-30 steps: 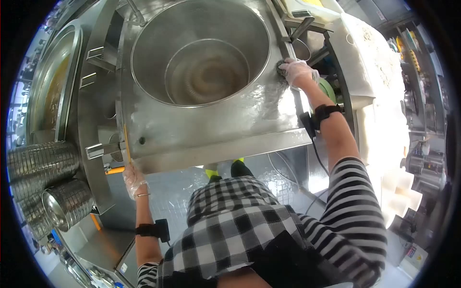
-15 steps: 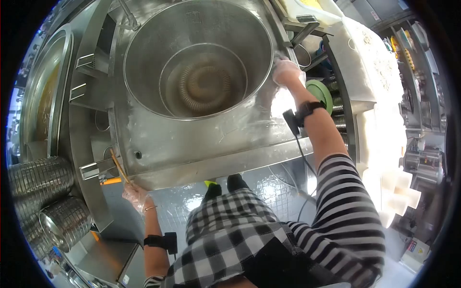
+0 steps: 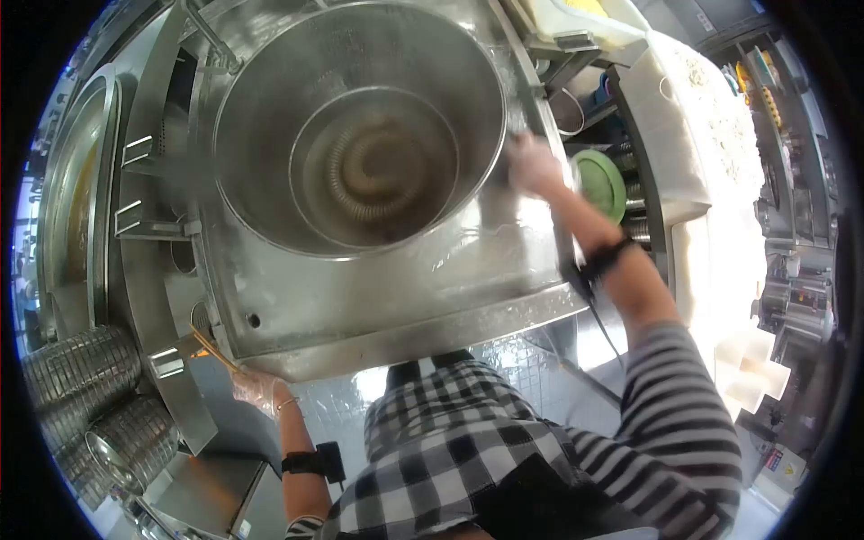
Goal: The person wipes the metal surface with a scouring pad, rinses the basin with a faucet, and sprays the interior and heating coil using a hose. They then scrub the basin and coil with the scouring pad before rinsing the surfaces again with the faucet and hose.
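Our left hand (image 3: 258,393) curls round thin stick (image 3: 214,347) at near corner of steel counter (image 3: 360,297), perhaps bracing us while other arm reaches. Our right hand (image 3: 537,166) blurred, low over counter beside pot (image 3: 252,153); cannot tell whether fingers grip anything. Pot sits amid counter, likely for support. We count one pot, one ridged coil (image 3: 337,171) inside, one green disc (image 3: 600,187) beyond counter's right edge.

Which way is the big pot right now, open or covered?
Open. Nothing covers the pot: you can look over its rim and see a ribbed ring down inside.
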The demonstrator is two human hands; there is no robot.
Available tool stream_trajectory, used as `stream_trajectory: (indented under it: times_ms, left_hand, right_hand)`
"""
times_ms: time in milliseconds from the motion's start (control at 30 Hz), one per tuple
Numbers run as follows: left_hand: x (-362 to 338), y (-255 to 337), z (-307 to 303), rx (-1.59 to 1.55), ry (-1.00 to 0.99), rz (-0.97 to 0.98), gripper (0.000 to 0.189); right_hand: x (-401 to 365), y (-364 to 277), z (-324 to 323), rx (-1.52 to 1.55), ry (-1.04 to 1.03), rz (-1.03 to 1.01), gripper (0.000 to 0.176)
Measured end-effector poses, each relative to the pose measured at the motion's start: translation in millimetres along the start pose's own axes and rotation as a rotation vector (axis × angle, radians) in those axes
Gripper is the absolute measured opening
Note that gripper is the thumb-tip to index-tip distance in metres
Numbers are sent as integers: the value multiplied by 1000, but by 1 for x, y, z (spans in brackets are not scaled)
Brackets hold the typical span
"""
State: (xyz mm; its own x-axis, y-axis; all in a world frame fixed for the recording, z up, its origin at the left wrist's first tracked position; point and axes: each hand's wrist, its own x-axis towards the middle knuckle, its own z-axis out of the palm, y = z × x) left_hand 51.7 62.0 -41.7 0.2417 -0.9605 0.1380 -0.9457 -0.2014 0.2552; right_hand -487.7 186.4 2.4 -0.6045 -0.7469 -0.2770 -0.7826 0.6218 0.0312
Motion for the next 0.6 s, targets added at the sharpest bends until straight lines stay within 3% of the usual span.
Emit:
stream_trajectory:
  times_ms: [33,133,167,200,233,300,367,433,533,600]
  left_hand:
    - [1,4,3,-13,1,-7,27]
    - [-4,8,1,-60,55,-35,25]
    - [-6,11,1,-76,212,107,19]
    - [-8,12,2,-85,368,244,18]
    - [-6,9,5,-83,374,237,18]
    - [3,-6,5,-51,-40,-72,25]
    - [-5,7,-6,-52,1,-57,24]
    - [-5,13,-4,-77,59,-58,24]
    - [-6,7,0,-59,102,15,24]
    - [-8,11,-2,-6,61,-23,26]
  right_hand:
    - [-21,-3,9,-36,-116,26,54]
    - [-15,-9,-11,-3,-89,45,51]
    - [17,-5,-12,-42,-44,81,49]
    - [44,-3,-29,-106,-155,86,46]
    - [51,-11,-64,-11,-245,198,45]
    - [82,20,-6,6,-24,65,42]
    - [12,8,-13,134,-95,124,41]
    - [-51,2,2,53,49,102,39]
    - [-32,-2,-9,98,42,142,43]
    - [40,10,-19,-66,-190,110,43]
